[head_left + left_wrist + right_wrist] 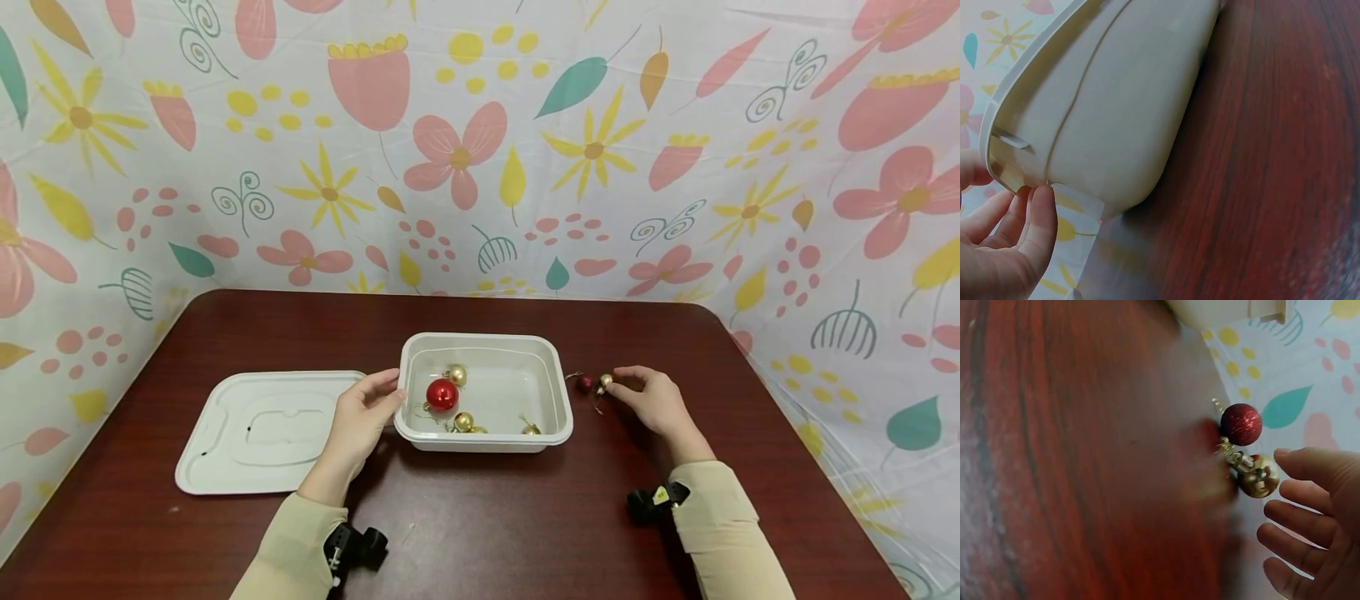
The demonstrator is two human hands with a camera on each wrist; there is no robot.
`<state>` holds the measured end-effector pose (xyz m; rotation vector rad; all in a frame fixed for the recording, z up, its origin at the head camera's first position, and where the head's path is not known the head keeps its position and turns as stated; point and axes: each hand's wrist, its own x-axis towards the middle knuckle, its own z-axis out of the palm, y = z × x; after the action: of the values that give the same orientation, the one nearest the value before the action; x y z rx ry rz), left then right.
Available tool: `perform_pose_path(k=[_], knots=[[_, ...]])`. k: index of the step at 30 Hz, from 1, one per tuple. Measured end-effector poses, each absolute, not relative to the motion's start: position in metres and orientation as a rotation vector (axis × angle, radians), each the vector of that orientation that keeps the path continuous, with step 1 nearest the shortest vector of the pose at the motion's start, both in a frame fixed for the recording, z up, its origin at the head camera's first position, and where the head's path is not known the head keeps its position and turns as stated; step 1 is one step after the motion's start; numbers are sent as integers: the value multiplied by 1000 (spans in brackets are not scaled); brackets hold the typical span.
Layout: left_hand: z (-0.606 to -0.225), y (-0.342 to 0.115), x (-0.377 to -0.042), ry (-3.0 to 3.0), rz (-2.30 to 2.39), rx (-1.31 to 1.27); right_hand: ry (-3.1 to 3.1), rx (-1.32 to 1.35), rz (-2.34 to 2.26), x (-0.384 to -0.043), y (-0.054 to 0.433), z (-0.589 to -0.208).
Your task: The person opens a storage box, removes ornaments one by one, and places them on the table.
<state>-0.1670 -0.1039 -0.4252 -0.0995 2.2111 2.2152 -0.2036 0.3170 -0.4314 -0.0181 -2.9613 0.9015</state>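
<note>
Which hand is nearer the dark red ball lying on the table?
The right hand: it is just right of the dark red ball, with a gold ball between. The left hand is across the white box, holding its left side.

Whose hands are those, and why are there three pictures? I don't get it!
They're one person's bare hands. The wide picture comes from a camera on their head, the close-ups from the wrist cameras. On the table sit a lid and a white box with a red ball and gold balls inside. The left hand holds the box's edge. The right hand is at another gold ball, next to a dark red ball, but isn't gripping either.
</note>
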Motion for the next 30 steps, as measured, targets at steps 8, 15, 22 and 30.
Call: perform_pose_path(k=[8,15,22,30], knots=[[-426,-104,-168,2211,2213,-114,-2899,41,931,-198,303,-417],[-428,-103,-169,2184,2227,-133,-2827,177,972,-193,278,-399],[-429,-97,-168,2114,2281,-159,-2814,262,1162,-186,253,-380],[-429,-94,-167,2098,2298,-230,-2784,378,1127,-184,225,-365]])
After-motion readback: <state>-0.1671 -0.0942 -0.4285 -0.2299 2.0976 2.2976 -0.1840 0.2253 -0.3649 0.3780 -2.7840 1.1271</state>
